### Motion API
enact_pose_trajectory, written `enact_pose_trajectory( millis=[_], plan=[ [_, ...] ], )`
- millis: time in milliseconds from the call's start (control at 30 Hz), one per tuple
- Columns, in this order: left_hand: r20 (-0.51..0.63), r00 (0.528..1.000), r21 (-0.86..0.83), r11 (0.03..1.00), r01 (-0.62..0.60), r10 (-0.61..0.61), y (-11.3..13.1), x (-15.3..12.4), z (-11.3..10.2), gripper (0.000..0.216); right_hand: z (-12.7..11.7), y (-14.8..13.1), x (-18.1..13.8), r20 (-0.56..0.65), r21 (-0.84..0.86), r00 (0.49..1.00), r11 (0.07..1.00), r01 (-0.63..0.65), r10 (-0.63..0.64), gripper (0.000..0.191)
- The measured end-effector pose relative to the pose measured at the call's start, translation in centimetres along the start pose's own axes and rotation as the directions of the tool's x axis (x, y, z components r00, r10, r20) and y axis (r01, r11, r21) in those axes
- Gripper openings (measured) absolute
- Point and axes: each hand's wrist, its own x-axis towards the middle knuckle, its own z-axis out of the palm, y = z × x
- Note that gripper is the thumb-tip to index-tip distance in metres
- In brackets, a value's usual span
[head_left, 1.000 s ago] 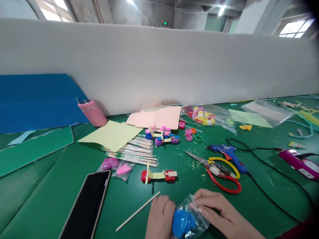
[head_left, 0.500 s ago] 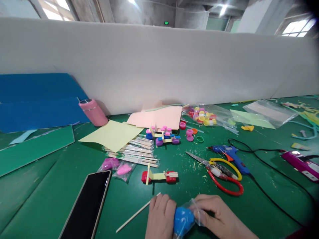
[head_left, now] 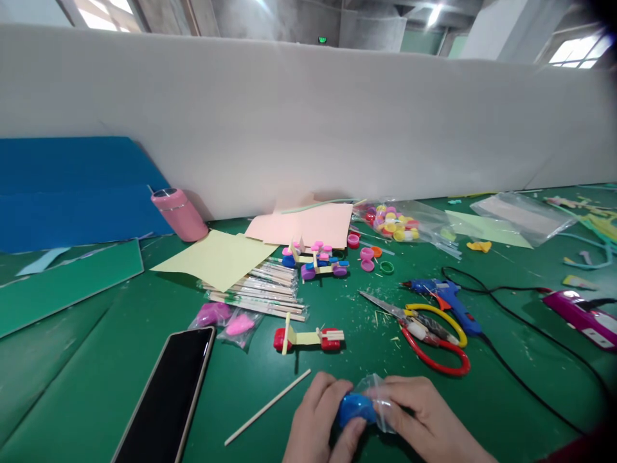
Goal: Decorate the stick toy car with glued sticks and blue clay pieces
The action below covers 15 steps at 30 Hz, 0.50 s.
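Note:
At the bottom centre, both my hands hold a small clear plastic bag [head_left: 378, 400] with a blue object [head_left: 355, 408] inside it. My left hand [head_left: 319, 419] wraps its fingers and thumb around the blue object through the bag. My right hand [head_left: 427, 418] pinches the bag's clear end from the right. Just ahead of my hands lie a thin wooden stick [head_left: 268, 407] and a small craft car with red cap wheels [head_left: 308, 338].
A black phone [head_left: 168, 395] lies at the lower left. Red and yellow scissors [head_left: 424, 331], a blue glue gun [head_left: 446, 297] with its black cord, wrapped chopsticks [head_left: 258, 292], coloured paper sheets, a pink tumbler [head_left: 177, 214] and a bag of bottle caps [head_left: 398, 224] fill the green table. A white wall stands behind.
My hands have drawn together and lifted slightly. The bag is now squeezed tighter around the blue object, with my left thumb curled under it.

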Motion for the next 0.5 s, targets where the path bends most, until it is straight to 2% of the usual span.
enact_pose_trajectory(
  millis=[67, 133, 200, 233, 300, 367, 433, 500],
  plan=[
    [-0.008, 1.000, -0.033, 0.999, 0.009, -0.009, 0.3, 0.0, 0.0, 0.022, 0.2, 0.0, 0.2, -0.005, -0.030, 1.000, 1.000, 0.009, -0.009, 0.038],
    [-0.023, 0.999, -0.094, 0.995, 0.036, -0.039, 0.6, -0.3, 0.0, 0.026, 0.4, -0.1, 0.3, 0.010, -0.023, 1.000, 1.000, 0.012, -0.012, 0.034],
    [-0.071, 0.987, -0.168, 0.978, 0.128, -0.141, 1.0, -0.6, -0.2, 0.033, 0.4, -0.3, 0.4, 0.029, 0.015, 0.999, 1.000, 0.016, -0.017, 0.027],
    [-0.098, 0.967, -0.216, 0.954, 0.209, -0.234, 1.1, -0.7, -0.3, 0.036, 0.5, -0.3, 0.5, 0.029, 0.038, 0.999, 0.999, 0.019, -0.020, 0.025],
    [-0.105, 0.880, -0.358, 0.843, 0.401, -0.463, 1.3, -0.5, -0.7, 0.037, 0.5, -0.2, 0.4, 0.002, 0.073, 1.000, 0.997, 0.029, -0.029, 0.026],
    [0.006, 0.784, -0.541, 0.657, 0.525, -0.621, 1.2, 0.0, -1.0, 0.036, 0.5, 0.0, 0.3, -0.047, 0.087, 0.998, 0.995, 0.045, -0.041, 0.027],
    [0.134, 0.748, -0.660, 0.505, 0.556, -0.650, 1.0, 0.6, -1.2, 0.036, 0.6, 0.3, 0.2, -0.091, 0.090, 0.994, 0.994, 0.066, -0.057, 0.029],
    [0.206, 0.754, -0.694, 0.450, 0.562, -0.624, 0.9, 1.0, -1.3, 0.034, 0.5, 0.4, 0.2, -0.115, 0.082, 0.991, 0.994, 0.074, -0.064, 0.030]
  ],
)
